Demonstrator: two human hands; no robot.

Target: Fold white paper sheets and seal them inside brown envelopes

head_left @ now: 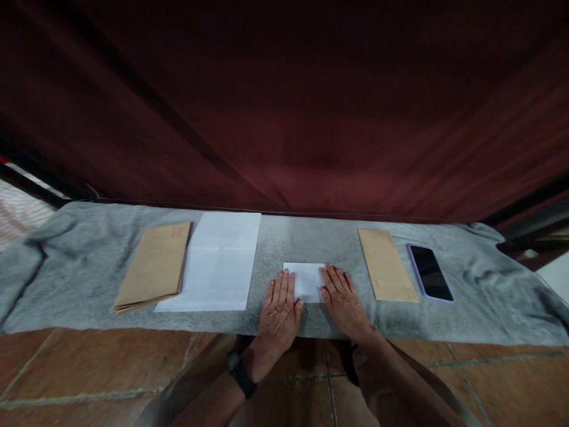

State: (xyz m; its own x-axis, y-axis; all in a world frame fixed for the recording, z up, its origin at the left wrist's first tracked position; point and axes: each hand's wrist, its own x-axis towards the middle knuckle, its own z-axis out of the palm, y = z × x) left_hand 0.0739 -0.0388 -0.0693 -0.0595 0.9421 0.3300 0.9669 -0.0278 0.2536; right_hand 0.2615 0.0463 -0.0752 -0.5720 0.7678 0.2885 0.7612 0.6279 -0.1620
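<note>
White folded paper [306, 280], a small flat rectangle, lies on the grey cloth [80, 261] near its front edge, at the middle of the view. The left hand [280, 311] rests flat beside it with fingers spread, covering its left edge; the right hand [344, 302] lies flat on its right edge, fingers stretched forward. Neither hand grips anything; both press palm down. A black watch [240, 370] sits on the left wrist. To the left, near but apart, lies a large white sheet [217, 264] with fold creases across it, and its left side is overlapped by a stack [155, 274] of brown envelopes with a red stamp mark at the top corner. To the right of the hands a single brown envelope [386, 264] lies flat, and just beside it a phone [430, 273] with a dark glossy screen and pale rim. The cloth is fuzzy and rumpled at both ends, spread as a long band over the surface. Behind it hangs a dark red curtain [284, 107] in broad folds. In front lies a floor [89, 373] of brown tiles with pale joints.
</note>
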